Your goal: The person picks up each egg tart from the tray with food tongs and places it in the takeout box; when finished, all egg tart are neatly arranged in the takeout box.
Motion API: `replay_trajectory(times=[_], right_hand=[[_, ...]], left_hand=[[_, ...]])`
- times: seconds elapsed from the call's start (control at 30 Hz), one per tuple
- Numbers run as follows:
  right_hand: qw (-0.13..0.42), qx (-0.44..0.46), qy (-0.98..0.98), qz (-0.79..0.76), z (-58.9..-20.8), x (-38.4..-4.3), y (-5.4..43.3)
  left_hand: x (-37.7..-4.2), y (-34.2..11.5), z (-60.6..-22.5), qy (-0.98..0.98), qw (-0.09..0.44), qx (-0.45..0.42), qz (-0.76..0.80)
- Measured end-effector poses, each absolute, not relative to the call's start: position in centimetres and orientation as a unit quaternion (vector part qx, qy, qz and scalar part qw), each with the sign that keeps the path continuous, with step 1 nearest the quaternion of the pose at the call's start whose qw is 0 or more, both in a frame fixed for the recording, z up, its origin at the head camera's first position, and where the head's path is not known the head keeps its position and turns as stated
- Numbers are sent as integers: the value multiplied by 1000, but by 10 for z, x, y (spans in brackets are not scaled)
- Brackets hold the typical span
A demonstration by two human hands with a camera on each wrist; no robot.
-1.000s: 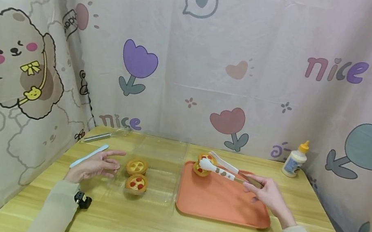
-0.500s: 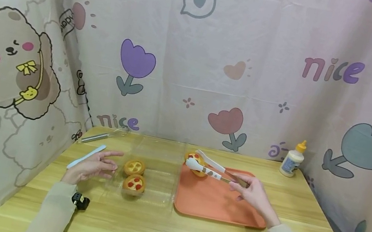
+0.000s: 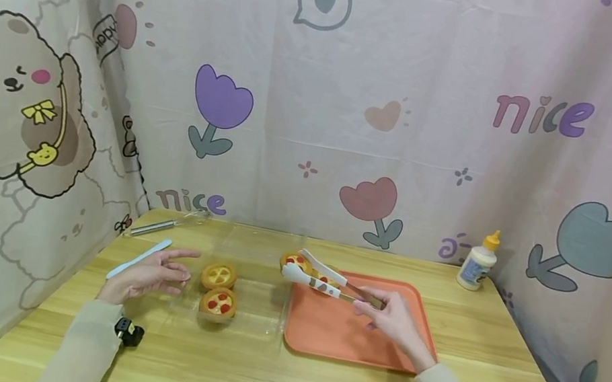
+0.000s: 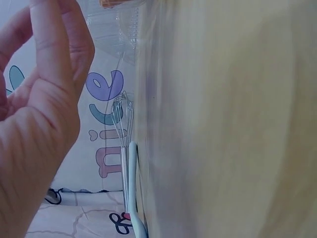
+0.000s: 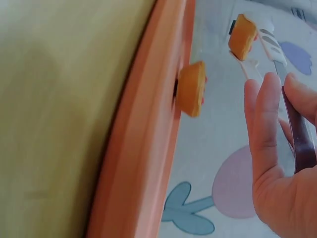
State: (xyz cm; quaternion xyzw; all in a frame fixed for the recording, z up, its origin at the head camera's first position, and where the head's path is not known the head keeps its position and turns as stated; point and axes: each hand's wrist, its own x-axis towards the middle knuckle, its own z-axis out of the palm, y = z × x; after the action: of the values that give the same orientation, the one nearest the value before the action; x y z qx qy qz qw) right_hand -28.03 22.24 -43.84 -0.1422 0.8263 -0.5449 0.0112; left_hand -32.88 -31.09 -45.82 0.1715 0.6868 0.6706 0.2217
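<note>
My right hand [image 3: 391, 315] grips a pair of tongs [image 3: 329, 289] with white, paw-like tips. Between those tips is a small tart [image 5: 242, 37] with red topping, raised at the left edge of the orange tray [image 3: 359, 340]. A second red-topped tart [image 5: 190, 89] sits on that tray, partly behind the tongs in the head view. Two more tarts, a yellow one [image 3: 219, 275] and a red-topped one [image 3: 218, 303], stand in an open clear plastic box [image 3: 261, 320]. Beside the box's left side, my left hand [image 3: 153, 273] holds nothing, its fingers loosely bent.
A pale blue spatula-like stick [image 3: 139, 259] lies just left of my left hand. Behind it is a metal whisk [image 3: 155, 228]. At the back right stands a white glue bottle [image 3: 475, 270] with a yellow cap. A printed curtain [image 3: 307, 116] hangs along the table's back edge.
My right hand has moved left with the tongs, carrying the tart from above the tray's back left toward the clear box. The tart on the tray shows separately now. My left hand stays put.
</note>
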Motion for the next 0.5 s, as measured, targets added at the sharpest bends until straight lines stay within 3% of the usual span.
replay_trajectory(times=[0.5], right_hand=[[10, -154, 828, -539, -440, -279, 193]], left_hand=[[-326, -311, -456, 689, 220, 170, 669]])
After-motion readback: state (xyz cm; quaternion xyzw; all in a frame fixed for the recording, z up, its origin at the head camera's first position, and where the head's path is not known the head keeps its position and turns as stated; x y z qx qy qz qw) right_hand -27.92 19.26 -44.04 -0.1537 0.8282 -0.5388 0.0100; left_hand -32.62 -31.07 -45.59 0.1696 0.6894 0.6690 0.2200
